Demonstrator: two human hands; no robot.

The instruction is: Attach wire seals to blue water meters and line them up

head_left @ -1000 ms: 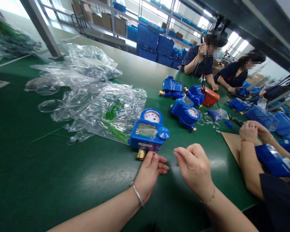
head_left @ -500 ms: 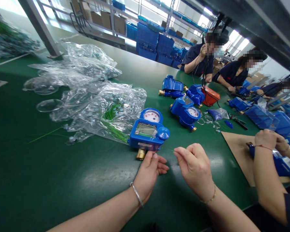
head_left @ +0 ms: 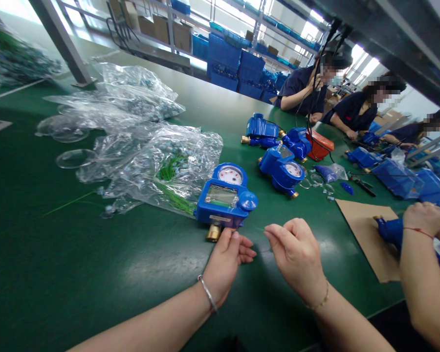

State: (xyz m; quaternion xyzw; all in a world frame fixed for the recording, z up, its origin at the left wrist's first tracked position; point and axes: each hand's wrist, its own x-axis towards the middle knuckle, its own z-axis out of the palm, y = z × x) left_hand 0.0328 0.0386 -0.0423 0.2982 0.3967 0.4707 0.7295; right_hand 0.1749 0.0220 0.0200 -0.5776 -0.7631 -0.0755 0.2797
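Note:
A blue water meter (head_left: 225, 197) with a round dial and a brass fitting lies on the green table (head_left: 77, 274) straight ahead. My left hand (head_left: 225, 264) rests just below it, thumb and fingertips at its near edge by the brass fitting, fingers curled. My right hand (head_left: 297, 256) is to the right of the meter, thumb and forefinger pinched on a thin green wire (head_left: 260, 229) that points toward the meter.
Clear plastic bags (head_left: 157, 161) holding green wires and small parts lie left of the meter. More blue meters (head_left: 282, 168) and an orange box (head_left: 319, 145) sit further back. A co-worker's hands (head_left: 425, 220) hold a blue meter over brown cardboard (head_left: 370, 234) at right. Other people sit beyond.
My hands stay where they were. The co-worker's hands at right have moved further right and down with a blue meter, uncovering more of the cardboard.

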